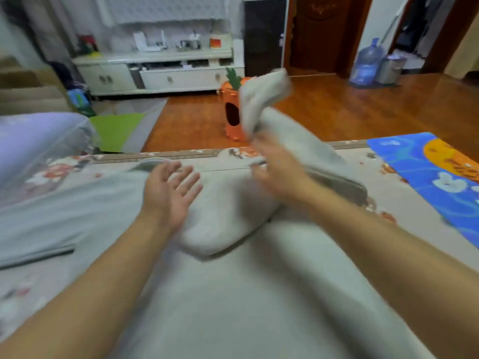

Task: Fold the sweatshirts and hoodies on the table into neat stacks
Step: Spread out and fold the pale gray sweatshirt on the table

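Note:
A light grey sweatshirt (233, 294) lies spread on the floral-clothed table (375, 211), its body running toward me. My left hand (168, 193) hovers over its upper part, palm up and fingers straight, holding nothing. My right hand (277, 169) is blurred by motion above the right shoulder area. The sweatshirt's right sleeve (261, 99) is up in the air just beyond its fingertips, cuff flopping at the top. The blur hides whether the fingers grip the sleeve.
A second pale grey-blue garment (59, 216) lies flat at the left. A lavender cushion (39, 141) sits at the far left and a blue patterned mat (427, 177) at the right. Past the table's far edge, an orange carrot-shaped toy (232, 115) stands on the wooden floor.

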